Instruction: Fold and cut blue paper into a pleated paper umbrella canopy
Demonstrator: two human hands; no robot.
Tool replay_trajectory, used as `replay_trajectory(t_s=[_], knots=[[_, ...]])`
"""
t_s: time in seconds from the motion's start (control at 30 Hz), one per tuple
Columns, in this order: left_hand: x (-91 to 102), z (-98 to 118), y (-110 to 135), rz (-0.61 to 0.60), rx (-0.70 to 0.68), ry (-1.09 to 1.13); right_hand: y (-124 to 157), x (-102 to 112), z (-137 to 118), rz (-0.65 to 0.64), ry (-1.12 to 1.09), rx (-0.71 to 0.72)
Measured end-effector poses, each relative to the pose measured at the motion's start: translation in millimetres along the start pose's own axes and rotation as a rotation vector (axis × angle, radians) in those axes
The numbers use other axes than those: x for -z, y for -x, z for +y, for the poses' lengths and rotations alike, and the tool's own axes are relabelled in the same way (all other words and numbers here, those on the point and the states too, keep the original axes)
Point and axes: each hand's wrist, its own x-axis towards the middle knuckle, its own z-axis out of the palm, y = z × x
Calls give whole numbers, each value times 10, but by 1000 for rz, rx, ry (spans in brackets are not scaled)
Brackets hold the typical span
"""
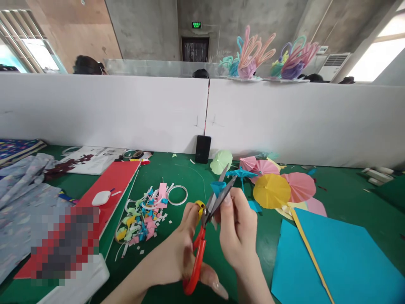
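Scissors [204, 217], blue paper piece [218, 188], EXIT sign [196, 25]

L hand [186, 240] has scissors [198, 266] by the red handles, blades apart, sm. blue paper pc [217, 187] at blades. R hand [238, 228] pinches that pc, fingertips partly hid.
Green bench [193, 179]: scrap pile [148, 219] + ring [177, 204] to L, red board [115, 181] further L. Blk phone [203, 149] leaning vs white partition [142, 114]. Pleated ylw disc [271, 191] just beside pink disc [300, 187]. Blue sheets [348, 253] at R, ylw strip [311, 251] on top.
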Motion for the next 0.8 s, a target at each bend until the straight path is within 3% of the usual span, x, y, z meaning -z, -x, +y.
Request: replay_trajectory(t_s=[0.07,0.17,0.23,0.3,0.37,0.43,0.6,0.7,0.8], knots=[[29,2,-42,60,49,37,-30,39,33,3,-37,-86],[64,-40,-116,272,50,59,0,112,74,-50,-29,-163],[80,-81,-180,387,41,44,92,130,83,-237,-12,-211],[82,-116,-252,449,46,43,232,93,83,-407,-17,-165],[67,-141,-318,466,54,65,399,4,95,-393,-40,-78],[32,-170,-367,443,73,90,566,-110,131,-256,-4,-74],[-88,-279,-389,433,168,127,916,-330,250,-67,99,-129],[-149,-303,-331,456,189,147,1044,-352,229,-97,110,-170],[-179,-265,-250,431,192,183,1031,-236,158,-192,82,-202]])
